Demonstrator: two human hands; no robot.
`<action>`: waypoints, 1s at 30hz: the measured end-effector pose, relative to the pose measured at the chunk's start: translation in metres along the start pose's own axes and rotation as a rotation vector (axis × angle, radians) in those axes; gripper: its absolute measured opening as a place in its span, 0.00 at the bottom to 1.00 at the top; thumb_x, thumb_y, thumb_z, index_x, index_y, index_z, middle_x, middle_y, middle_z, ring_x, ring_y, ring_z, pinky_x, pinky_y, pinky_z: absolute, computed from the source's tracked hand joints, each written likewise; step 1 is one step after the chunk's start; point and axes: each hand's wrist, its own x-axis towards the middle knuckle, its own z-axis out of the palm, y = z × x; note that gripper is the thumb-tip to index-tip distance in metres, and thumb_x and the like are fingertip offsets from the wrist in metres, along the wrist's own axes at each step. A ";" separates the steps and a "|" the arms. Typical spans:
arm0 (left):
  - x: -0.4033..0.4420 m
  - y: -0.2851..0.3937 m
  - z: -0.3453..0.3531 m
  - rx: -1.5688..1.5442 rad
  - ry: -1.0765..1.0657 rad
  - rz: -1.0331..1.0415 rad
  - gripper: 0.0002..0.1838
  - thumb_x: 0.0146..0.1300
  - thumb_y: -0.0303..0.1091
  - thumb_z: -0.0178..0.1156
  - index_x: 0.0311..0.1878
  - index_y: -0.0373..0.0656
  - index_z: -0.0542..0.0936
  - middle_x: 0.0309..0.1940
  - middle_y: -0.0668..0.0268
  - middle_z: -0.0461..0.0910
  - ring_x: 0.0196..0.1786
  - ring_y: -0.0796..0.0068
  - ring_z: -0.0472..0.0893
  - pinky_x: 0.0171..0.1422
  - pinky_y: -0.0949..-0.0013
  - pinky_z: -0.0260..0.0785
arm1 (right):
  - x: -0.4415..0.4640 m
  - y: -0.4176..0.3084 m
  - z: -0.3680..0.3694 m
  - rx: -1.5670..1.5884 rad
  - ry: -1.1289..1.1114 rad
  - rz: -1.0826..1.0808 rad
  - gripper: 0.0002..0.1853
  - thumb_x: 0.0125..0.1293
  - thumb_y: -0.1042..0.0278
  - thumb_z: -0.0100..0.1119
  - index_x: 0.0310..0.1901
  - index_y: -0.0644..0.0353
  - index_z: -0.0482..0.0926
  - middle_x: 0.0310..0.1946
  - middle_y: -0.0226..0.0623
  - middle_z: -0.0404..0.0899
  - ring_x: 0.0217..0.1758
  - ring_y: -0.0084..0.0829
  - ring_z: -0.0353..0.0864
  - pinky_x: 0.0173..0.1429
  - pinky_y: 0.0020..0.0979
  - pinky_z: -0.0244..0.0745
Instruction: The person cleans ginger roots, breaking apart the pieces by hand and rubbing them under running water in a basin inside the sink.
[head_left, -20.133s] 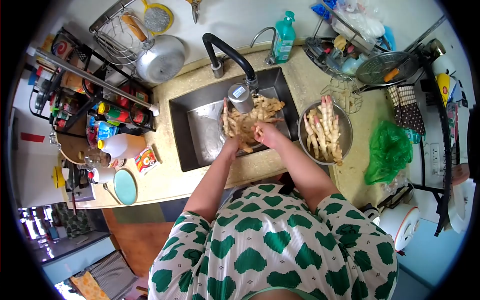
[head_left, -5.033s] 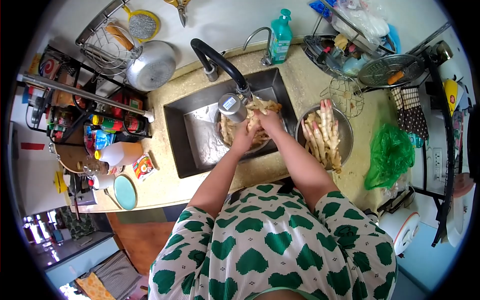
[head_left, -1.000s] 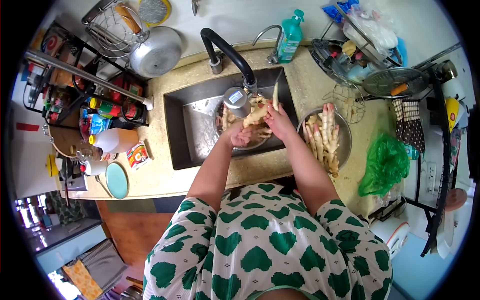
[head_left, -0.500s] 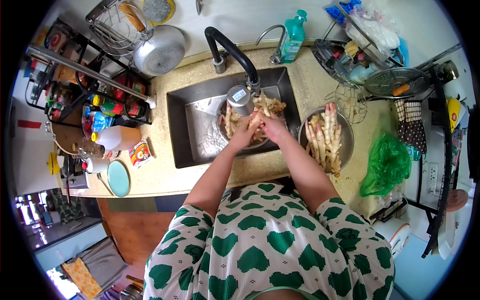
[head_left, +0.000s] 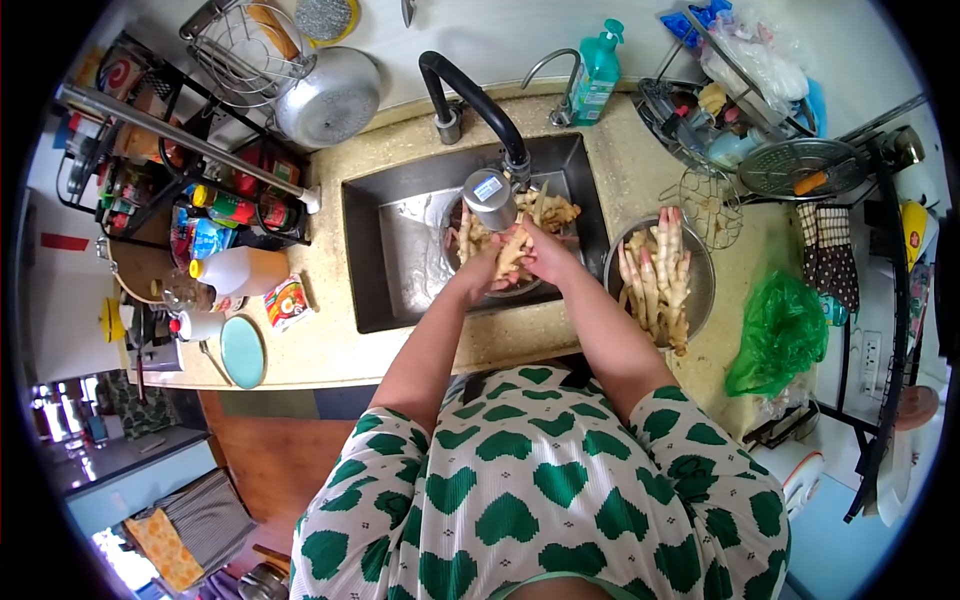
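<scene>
Over the sink [head_left: 385,285], just below the faucet head [head_left: 490,203], both hands hold a knobbly piece of ginger [head_left: 514,250]. My left hand [head_left: 478,277] grips its left and lower side, fingers partly hidden. My right hand [head_left: 550,256] is closed around its right side. Beneath them a round metal basin [head_left: 447,232] in the sink holds more ginger [head_left: 552,212]. To the right, on the counter, a metal bowl [head_left: 708,295] contains long ginger stems with pink tips [head_left: 655,280].
A black faucet [head_left: 475,95] arches over the sink. Behind it stands a green soap bottle [head_left: 597,78]. A green plastic bag [head_left: 780,335] and wire rack [head_left: 705,208] lie right. At left are a jug [head_left: 240,272], a food packet [head_left: 288,303] and a teal round lid [head_left: 243,352].
The ginger piece between my hands has turned and shows more now, with the hands slightly farther apart. The whole view has shifted a little.
</scene>
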 end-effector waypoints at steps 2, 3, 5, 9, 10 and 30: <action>0.005 -0.004 -0.004 0.005 -0.078 -0.026 0.19 0.74 0.52 0.44 0.53 0.49 0.74 0.39 0.72 0.78 0.34 0.83 0.77 0.41 0.77 0.73 | -0.017 -0.008 0.017 -0.077 0.012 0.013 0.23 0.73 0.43 0.44 0.51 0.55 0.76 0.39 0.32 0.82 0.28 0.23 0.70 0.29 0.25 0.65; 0.005 -0.004 -0.002 0.008 -0.120 -0.040 0.17 0.73 0.50 0.48 0.53 0.49 0.74 0.41 0.72 0.78 0.35 0.83 0.77 0.41 0.76 0.74 | -0.016 -0.010 0.014 -0.123 0.069 0.031 0.23 0.73 0.43 0.44 0.52 0.54 0.75 0.37 0.30 0.80 0.27 0.23 0.69 0.30 0.26 0.65; -0.001 -0.005 -0.004 -0.051 -0.101 0.002 0.14 0.73 0.44 0.50 0.51 0.44 0.75 0.38 0.70 0.77 0.38 0.81 0.77 0.45 0.73 0.74 | -0.006 -0.018 -0.001 -0.220 0.181 0.072 0.21 0.73 0.44 0.45 0.54 0.52 0.74 0.33 0.28 0.78 0.27 0.22 0.68 0.30 0.27 0.65; 0.021 -0.030 -0.038 -0.338 -0.171 0.074 0.11 0.71 0.34 0.53 0.47 0.35 0.75 0.34 0.66 0.78 0.34 0.78 0.78 0.37 0.73 0.74 | 0.003 -0.002 -0.031 -0.424 0.207 0.002 0.24 0.71 0.49 0.53 0.61 0.53 0.64 0.44 0.32 0.72 0.32 0.23 0.66 0.30 0.25 0.65; 0.024 -0.036 -0.041 -0.265 -0.079 0.086 0.14 0.70 0.38 0.56 0.46 0.35 0.75 0.30 0.67 0.78 0.29 0.77 0.77 0.33 0.73 0.73 | -0.005 -0.002 -0.020 -0.426 0.198 0.014 0.29 0.71 0.47 0.51 0.66 0.53 0.57 0.40 0.31 0.70 0.29 0.22 0.63 0.25 0.25 0.61; -0.003 -0.010 0.026 1.129 0.706 0.414 0.24 0.58 0.42 0.63 0.46 0.37 0.62 0.35 0.46 0.80 0.38 0.48 0.82 0.40 0.51 0.74 | -0.007 0.009 0.020 -0.405 0.239 -0.377 0.20 0.56 0.67 0.71 0.48 0.63 0.77 0.37 0.29 0.80 0.36 0.20 0.75 0.34 0.23 0.66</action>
